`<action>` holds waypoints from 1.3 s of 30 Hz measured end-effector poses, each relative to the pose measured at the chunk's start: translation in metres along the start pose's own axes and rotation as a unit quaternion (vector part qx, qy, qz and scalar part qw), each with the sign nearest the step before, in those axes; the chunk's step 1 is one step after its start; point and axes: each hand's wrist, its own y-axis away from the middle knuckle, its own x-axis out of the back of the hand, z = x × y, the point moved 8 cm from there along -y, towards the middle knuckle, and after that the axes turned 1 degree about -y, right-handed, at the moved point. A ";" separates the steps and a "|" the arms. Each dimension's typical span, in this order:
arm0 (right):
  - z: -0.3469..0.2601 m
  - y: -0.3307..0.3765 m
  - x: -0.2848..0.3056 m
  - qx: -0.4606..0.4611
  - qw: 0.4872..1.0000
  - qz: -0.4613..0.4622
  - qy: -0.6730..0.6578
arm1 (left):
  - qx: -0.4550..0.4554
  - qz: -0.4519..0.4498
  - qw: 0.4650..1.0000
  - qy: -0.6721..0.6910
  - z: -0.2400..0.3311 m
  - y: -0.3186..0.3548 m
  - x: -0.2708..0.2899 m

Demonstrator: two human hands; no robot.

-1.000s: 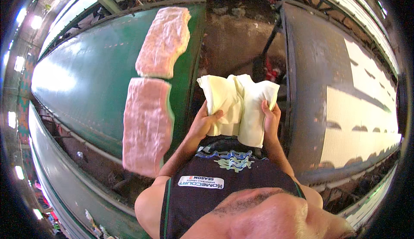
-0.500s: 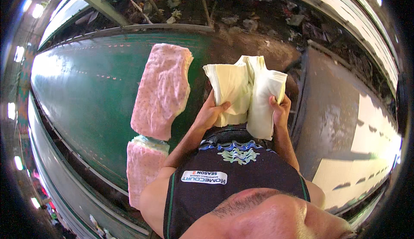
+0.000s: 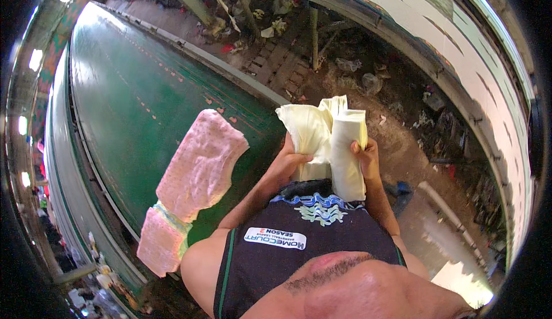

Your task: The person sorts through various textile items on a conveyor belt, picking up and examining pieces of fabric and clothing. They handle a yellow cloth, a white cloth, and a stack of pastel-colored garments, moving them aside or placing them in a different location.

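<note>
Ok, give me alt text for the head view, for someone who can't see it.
Seen from above, a person's left hand and right hand hold a bundle of folded cream cloth at chest height. To the left, two pink towel-like pieces lie on a long green table; littered dirt floor lies ahead.

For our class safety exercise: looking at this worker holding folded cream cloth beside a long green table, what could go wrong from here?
1. The bundle of folded cream cloth pieces is pinched only low down by the left hand and right hand; upper layers fan loose and might slip onto the littered dirt floor.
2. The pink rectangular textured sheet overhangs the long green table edge and could slide off.
</note>
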 end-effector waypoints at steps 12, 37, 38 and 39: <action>-0.107 -0.251 -0.009 0.087 0.979 -0.088 0.165 | -0.103 0.081 0.991 -0.006 0.082 -0.198 0.012; -0.067 -0.630 -0.222 0.012 0.911 -0.378 0.166 | -0.125 0.575 0.769 -0.248 0.244 -0.323 0.176; -0.066 -0.639 -0.232 0.016 0.907 -0.384 0.174 | -0.133 0.561 0.779 -0.248 0.254 -0.335 0.182; -0.069 -0.648 -0.236 0.021 0.902 -0.390 0.185 | -0.141 0.545 0.790 -0.243 0.272 -0.348 0.180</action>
